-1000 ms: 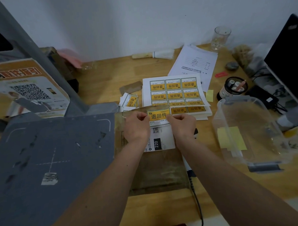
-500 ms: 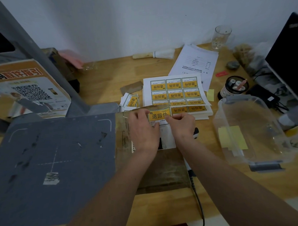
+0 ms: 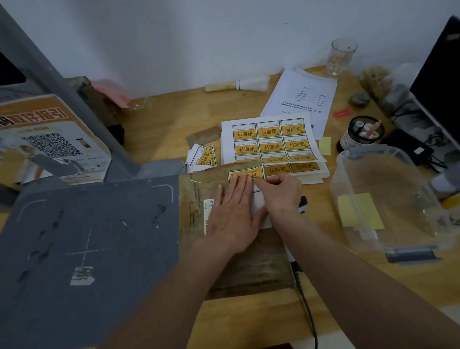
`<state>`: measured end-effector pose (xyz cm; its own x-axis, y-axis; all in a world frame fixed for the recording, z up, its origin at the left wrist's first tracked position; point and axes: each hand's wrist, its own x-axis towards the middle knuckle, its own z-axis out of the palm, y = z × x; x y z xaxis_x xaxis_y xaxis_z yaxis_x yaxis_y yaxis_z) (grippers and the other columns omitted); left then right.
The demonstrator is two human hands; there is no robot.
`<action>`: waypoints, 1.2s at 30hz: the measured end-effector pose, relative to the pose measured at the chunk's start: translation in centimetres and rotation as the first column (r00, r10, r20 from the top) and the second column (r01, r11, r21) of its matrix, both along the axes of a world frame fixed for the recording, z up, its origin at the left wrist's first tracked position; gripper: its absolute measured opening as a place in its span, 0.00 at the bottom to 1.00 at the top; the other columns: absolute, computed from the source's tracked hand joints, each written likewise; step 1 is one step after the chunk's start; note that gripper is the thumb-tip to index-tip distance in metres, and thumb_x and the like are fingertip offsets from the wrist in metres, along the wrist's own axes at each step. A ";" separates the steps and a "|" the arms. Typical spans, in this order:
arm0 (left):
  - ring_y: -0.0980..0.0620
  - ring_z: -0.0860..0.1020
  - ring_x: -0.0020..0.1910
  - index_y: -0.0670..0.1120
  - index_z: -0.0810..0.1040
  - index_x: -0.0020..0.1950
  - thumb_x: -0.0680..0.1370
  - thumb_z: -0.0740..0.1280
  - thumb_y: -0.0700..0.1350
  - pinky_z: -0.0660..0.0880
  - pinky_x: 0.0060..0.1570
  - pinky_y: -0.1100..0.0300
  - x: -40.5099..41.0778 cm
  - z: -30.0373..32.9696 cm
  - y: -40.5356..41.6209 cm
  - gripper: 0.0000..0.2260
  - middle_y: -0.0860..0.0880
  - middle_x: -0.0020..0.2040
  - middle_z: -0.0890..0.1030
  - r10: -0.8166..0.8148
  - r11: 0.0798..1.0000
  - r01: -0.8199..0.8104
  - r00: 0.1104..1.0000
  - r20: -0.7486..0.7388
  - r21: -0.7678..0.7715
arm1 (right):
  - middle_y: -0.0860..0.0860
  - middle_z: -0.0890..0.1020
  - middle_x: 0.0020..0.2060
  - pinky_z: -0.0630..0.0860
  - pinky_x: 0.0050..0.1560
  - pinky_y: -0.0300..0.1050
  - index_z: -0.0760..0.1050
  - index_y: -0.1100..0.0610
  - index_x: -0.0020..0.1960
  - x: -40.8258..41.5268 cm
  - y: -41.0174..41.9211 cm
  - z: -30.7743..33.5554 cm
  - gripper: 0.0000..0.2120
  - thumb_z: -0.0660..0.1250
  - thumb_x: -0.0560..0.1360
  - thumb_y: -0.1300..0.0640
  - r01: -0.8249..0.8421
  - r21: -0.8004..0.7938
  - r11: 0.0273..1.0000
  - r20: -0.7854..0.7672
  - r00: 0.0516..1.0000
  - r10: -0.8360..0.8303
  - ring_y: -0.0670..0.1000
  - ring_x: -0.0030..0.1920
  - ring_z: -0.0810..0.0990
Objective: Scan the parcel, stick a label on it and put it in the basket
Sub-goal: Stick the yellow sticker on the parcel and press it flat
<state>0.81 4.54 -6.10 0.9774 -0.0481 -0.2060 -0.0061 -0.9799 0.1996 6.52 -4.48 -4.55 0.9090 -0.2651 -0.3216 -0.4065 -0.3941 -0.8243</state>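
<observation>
Step in hand: sticking the label. The flat brown paper-wrapped parcel (image 3: 243,255) lies on the wooden desk (image 3: 168,124), just right of the grey scanning mat (image 3: 82,246). The yellow-and-white rectangular label (image 3: 246,173) sits on the parcel's far end.

Left hand (image 3: 232,217) lies palm-down, fingers (image 3: 240,184) straight and close together, tips pressing on the label's near half. Right hand (image 3: 281,195) is curled beside them, thumb and forefinger apparently nipping or pinning the label's right edge; exact contact unclear.

Judgement: the label looks nearly seated, though its far edge appears slightly lifted. Next move calls for smoothing outward past the fingertips, then lifting the parcel rightward into the clear plastic basket (image 3: 382,194).

Around: a white sheet of matching yellow labels (image 3: 272,140) just beyond the fingertips; loose cut labels (image 3: 203,155) beyond-left of them. A black cable (image 3: 307,310) runs under the right forearm. The basket stands well right of the right hand, holding yellow sticky notes (image 3: 359,212); nothing visible blocks the way to it.
</observation>
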 end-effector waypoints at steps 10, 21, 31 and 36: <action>0.47 0.35 0.76 0.42 0.36 0.76 0.69 0.34 0.71 0.38 0.75 0.47 0.9 -0.7 0.4 0.45 0.44 0.78 0.37 0.148 0.979 -0.144 0.989 -0.019 0.142 | 0.54 0.84 0.48 0.71 0.46 0.40 0.81 0.60 0.50 -0.3 -0.2 0.2 0.09 0.71 0.73 0.56 -0.017 -0.026 1.000 0.016 1.000 0.018 0.48 0.45 0.77; 0.46 0.36 0.77 0.42 0.37 0.77 0.69 0.37 0.73 0.37 0.73 0.50 0.9 -0.7 0.7 0.46 0.44 0.78 0.38 0.206 0.972 -0.205 0.979 0.000 0.113 | 0.54 0.85 0.49 0.76 0.53 0.41 0.83 0.60 0.52 -1.1 -1.3 0.9 0.09 0.71 0.73 0.60 -0.034 0.006 0.999 0.050 0.998 0.033 0.48 0.47 0.79; 0.44 0.34 0.76 0.48 0.43 0.78 0.79 0.43 0.62 0.37 0.74 0.42 0.5 1.5 1.6 0.31 0.49 0.78 0.36 0.150 0.980 -0.152 0.988 0.025 0.126 | 0.52 0.78 0.52 0.72 0.54 0.41 0.72 0.57 0.62 -2.0 -1.4 2.3 0.12 0.58 0.80 0.62 -0.140 -0.196 0.971 0.329 0.923 0.199 0.52 0.56 0.77; 0.43 0.31 0.75 0.53 0.33 0.76 0.79 0.45 0.61 0.37 0.73 0.39 -1.0 1.7 2.3 0.30 0.54 0.77 0.36 0.036 0.988 -0.031 0.999 -0.030 0.149 | 0.51 0.52 0.78 0.41 0.75 0.42 0.49 0.56 0.78 -4.2 -0.1 1.6 0.28 0.43 0.81 0.44 -0.735 -0.486 0.473 0.115 0.483 0.868 0.47 0.78 0.46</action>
<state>-0.17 6.81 -4.40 0.9705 0.0182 -0.2404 0.0314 -0.9982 0.0510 2.30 -4.59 -2.98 0.7867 0.6156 -0.0454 0.4861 -0.6632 -0.5691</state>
